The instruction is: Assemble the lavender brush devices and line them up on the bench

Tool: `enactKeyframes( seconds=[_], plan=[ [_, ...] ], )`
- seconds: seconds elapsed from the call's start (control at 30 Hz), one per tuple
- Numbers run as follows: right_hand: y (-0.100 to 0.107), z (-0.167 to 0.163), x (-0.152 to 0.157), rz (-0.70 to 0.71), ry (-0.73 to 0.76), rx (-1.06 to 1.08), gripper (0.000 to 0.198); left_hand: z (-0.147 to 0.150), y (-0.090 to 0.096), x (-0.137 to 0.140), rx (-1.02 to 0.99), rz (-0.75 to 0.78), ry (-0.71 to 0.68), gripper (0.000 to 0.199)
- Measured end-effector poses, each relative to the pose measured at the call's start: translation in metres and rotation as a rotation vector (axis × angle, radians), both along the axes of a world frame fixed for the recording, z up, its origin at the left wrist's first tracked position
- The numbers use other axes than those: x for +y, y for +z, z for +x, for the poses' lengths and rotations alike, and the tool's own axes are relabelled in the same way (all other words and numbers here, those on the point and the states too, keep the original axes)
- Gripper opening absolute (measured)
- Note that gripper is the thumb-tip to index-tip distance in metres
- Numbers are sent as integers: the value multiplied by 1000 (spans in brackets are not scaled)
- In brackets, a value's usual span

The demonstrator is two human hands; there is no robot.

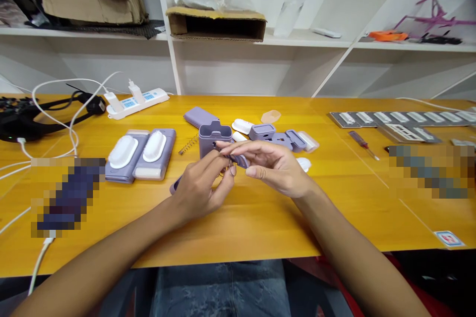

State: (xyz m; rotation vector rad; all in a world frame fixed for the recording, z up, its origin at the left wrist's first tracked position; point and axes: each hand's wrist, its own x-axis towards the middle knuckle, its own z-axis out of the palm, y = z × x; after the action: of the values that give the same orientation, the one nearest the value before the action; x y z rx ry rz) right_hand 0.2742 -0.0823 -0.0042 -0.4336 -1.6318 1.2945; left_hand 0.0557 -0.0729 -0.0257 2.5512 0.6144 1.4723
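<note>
Both hands meet over the middle of the table. My left hand [203,183] is closed in a pinch, with a thin looped wire [233,169], like part of a spring, at its fingertips. My right hand [280,168] curves over from the other side, thumb and fingers closed around a small purple plastic part [241,160]; fingers hide much of it. Just behind stands an open purple housing [213,133], upright. A coil spring [189,144] lies left of it. Another purple piece [174,186] shows partly beneath my left hand.
Two purple cases with white oval pads [154,146] lie left. Behind my right hand are purple parts [262,132] and a white oval piece [242,126]. A screwdriver [363,144] and metal strip [397,119] lie right. A power strip [137,103] with cables stands back left, before white shelves [238,69].
</note>
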Motion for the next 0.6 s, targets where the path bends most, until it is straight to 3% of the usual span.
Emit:
enactKeyframes(
  seconds=[0.2,0.4,0.6],
  plan=[
    [-2,0,-1,8,-42,-16,35,-3,-3,0,111,68,49,10],
    [-8,2,1,-54,-122,4,34,1,4,-2,3,-83,-71,10],
    [-10,2,2,-11,-183,17,30,1,4,0,-38,-218,-103,7]
  ],
)
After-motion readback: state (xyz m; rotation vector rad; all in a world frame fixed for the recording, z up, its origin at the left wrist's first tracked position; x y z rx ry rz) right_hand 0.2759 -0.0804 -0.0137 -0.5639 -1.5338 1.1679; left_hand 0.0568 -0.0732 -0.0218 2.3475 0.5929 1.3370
